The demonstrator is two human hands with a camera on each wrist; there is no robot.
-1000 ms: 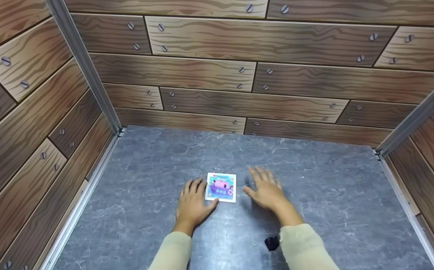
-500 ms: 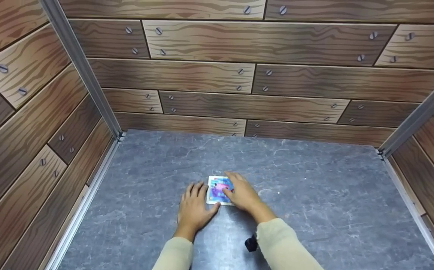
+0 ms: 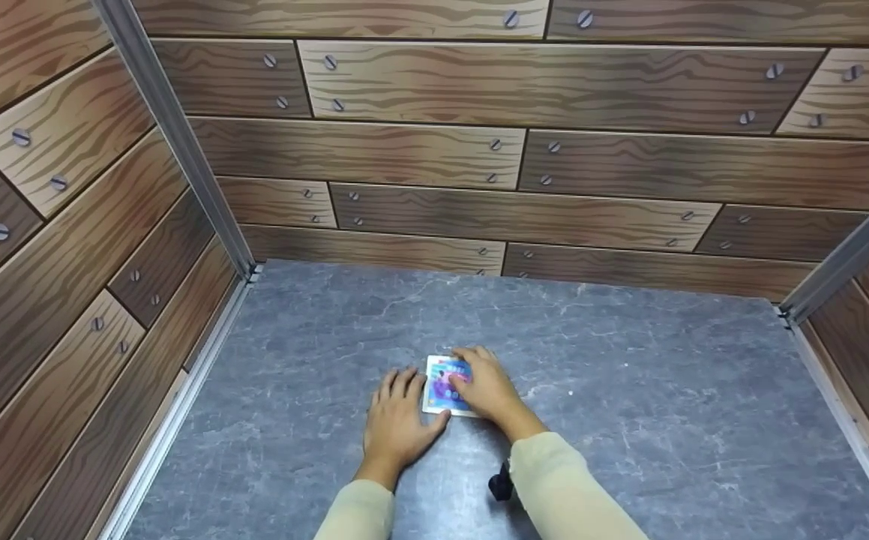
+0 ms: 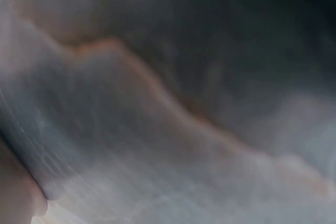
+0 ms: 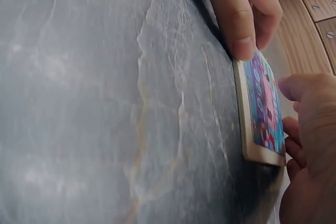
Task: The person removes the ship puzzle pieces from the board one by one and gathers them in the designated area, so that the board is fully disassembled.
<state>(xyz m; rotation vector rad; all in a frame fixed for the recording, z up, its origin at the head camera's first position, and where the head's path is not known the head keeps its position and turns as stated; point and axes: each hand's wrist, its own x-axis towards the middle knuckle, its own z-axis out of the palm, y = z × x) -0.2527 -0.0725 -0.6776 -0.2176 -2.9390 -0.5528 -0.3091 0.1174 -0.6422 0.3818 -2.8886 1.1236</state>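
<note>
A small square board [image 3: 440, 396] with a pale rim and a pink, purple and blue picture lies flat on the grey marbled table. Its left side is against my left hand [image 3: 398, 421], whose fingers lie fairly straight; the thumb touches the near-left corner. Over the right side reaches my right hand [image 3: 488, 386], covering part of the picture. In the right wrist view the right thumb [image 5: 299, 85] is above the board's picture [image 5: 266, 100], and the other fingers are by its edge. Whether that thumb touches the surface I cannot tell. The left wrist view is mostly blurred tabletop.
Wood-plank-patterned walls [image 3: 419, 154] stand behind and at both sides, with metal corner posts [image 3: 179, 135]. A black object [image 3: 501, 484] is at the right cuff. A small white speck [image 3: 570, 392] lies on the tabletop [image 3: 666, 435] to the right.
My right hand has moved left from beside the board to over its right side, then stayed there. My left hand keeps its place at the board's left edge.
</note>
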